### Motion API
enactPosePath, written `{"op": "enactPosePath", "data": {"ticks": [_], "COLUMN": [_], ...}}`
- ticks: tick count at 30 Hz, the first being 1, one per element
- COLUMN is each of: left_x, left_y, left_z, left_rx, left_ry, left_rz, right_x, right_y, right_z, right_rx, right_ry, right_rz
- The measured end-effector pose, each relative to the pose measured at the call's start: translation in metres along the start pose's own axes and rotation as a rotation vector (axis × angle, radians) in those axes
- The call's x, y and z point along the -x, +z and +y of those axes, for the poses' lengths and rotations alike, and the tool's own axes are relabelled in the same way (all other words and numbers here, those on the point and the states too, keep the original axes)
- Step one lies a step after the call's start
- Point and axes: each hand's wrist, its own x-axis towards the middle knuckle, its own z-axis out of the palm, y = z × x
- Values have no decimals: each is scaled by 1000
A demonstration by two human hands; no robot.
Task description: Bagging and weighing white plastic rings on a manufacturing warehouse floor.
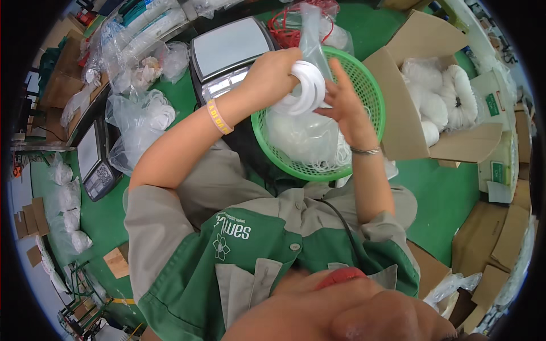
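Note:
My left hand (272,74) grips a stack of white plastic rings (307,91) held over a green mesh basket (372,85). My right hand (344,102) holds the side of a clear plastic bag (313,34) that stands up around the rings, fingers spread along it. The basket sits in front of me and holds several more white rings (310,142). An orange band is on my left wrist and a thin bracelet on my right.
A grey weighing scale (227,51) stands behind the basket. An open cardboard box (409,131) of bagged white rings sits at the right. Filled clear bags (139,122) lie at the left beside a second small scale (94,162). More cartons stand at the far right.

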Motion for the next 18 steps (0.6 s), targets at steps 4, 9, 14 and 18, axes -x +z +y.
{"op": "enactPosePath", "data": {"ticks": [4, 9, 14, 18], "left_x": [1, -2, -6, -15], "left_y": [0, -7, -12, -43], "left_z": [1, -3, -11, -90], "left_rx": [37, 623, 805, 458], "left_ry": [33, -235, -433, -187], "left_rz": [-103, -509, -300, 142], "right_x": [-11, -3, 0, 5], "right_y": [5, -11, -20, -66], "right_z": [21, 22, 19, -14], "right_rx": [832, 519, 302, 263], "right_ry": [39, 21, -31, -194], "right_rz": [247, 295, 482, 864]}}
